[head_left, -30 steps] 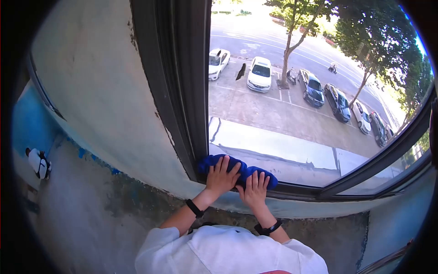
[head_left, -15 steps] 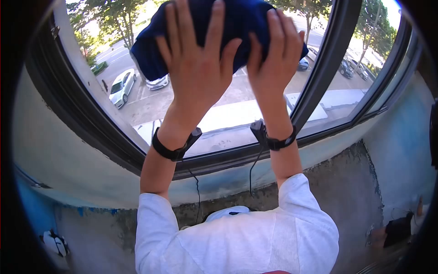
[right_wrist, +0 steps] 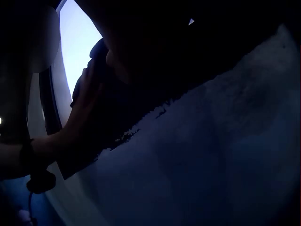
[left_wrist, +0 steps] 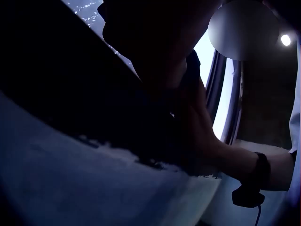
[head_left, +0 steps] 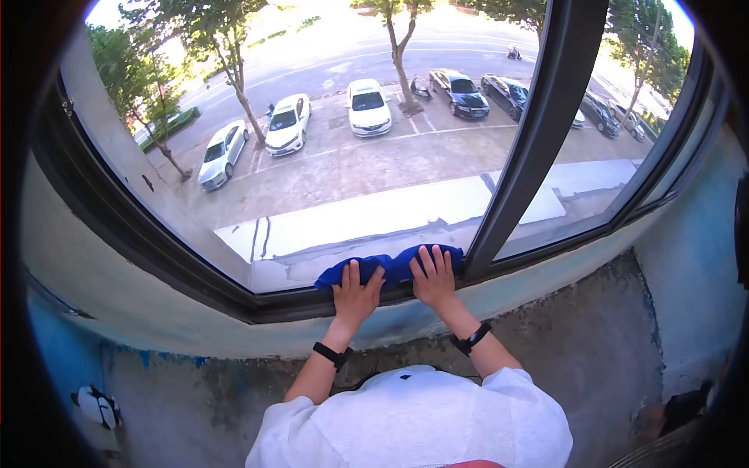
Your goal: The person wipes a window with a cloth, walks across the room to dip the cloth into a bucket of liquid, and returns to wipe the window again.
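A bunched blue cloth (head_left: 390, 267) lies along the bottom of the window pane, at the lower frame. My left hand (head_left: 359, 295) presses on its left half, fingers stretched forward over it. On its right half rests my right hand (head_left: 434, 281), with fingers likewise extended, close to the upright window bar. The cloth's underside is hidden. Both wrist views are very dark. In the left wrist view, the other forearm (left_wrist: 235, 160) reaches in with a strapped camera; the right wrist view shows the left hand (right_wrist: 83, 110) flat against the dark cloth.
A dark window frame (head_left: 257, 308) borders the glass, with a thick upright bar (head_left: 538, 132) on the right. Below runs a pale, chipped wall (head_left: 195, 312). Outside are parked cars (head_left: 369, 109) and trees. A black-and-white object (head_left: 97, 407) is at the lower left.
From the lower left corner of the window, the hands and cloth rose high over the pane, then came down to the bottom edge, beside the upright bar. The head view has turned left.
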{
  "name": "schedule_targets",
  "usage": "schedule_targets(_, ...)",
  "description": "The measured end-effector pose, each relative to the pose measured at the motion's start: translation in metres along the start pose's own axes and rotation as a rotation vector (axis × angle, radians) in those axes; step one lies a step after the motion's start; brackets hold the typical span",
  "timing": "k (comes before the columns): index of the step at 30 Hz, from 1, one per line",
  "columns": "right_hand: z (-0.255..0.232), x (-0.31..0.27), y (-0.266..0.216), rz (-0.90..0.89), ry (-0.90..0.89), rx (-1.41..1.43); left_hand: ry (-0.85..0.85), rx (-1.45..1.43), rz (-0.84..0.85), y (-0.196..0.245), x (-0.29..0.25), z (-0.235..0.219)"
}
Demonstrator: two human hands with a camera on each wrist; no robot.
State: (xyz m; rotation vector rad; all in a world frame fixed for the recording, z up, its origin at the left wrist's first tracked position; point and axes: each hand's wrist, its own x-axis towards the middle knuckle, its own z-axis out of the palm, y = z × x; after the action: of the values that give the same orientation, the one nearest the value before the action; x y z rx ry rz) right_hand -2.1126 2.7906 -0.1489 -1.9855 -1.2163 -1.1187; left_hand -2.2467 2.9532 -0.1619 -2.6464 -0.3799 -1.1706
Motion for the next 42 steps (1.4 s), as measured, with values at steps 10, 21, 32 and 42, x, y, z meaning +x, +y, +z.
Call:
schedule_targets(10,-0.114,0.253,0.008,-0.135,0.523,0.005,0.495,-0.065,0.057,0.007,0.248,-0.157)
schedule_targets(21,-0.096,0.242,-0.004,-0.028,0.445,-0.087,0.503,0.044,0.013,-0.005,0.257,-0.159)
schedule_targets(32,0.003,0.061,-0.046,0.034,0.105,0.019,0.146,-0.005,0.046,-0.039,0.077,-0.061)
schedule_targets(42,-0.096,0.362,-0.133,-0.079,0.595,0.029,0.705,0.064,0.024,-0.136,0.279,-0.231)
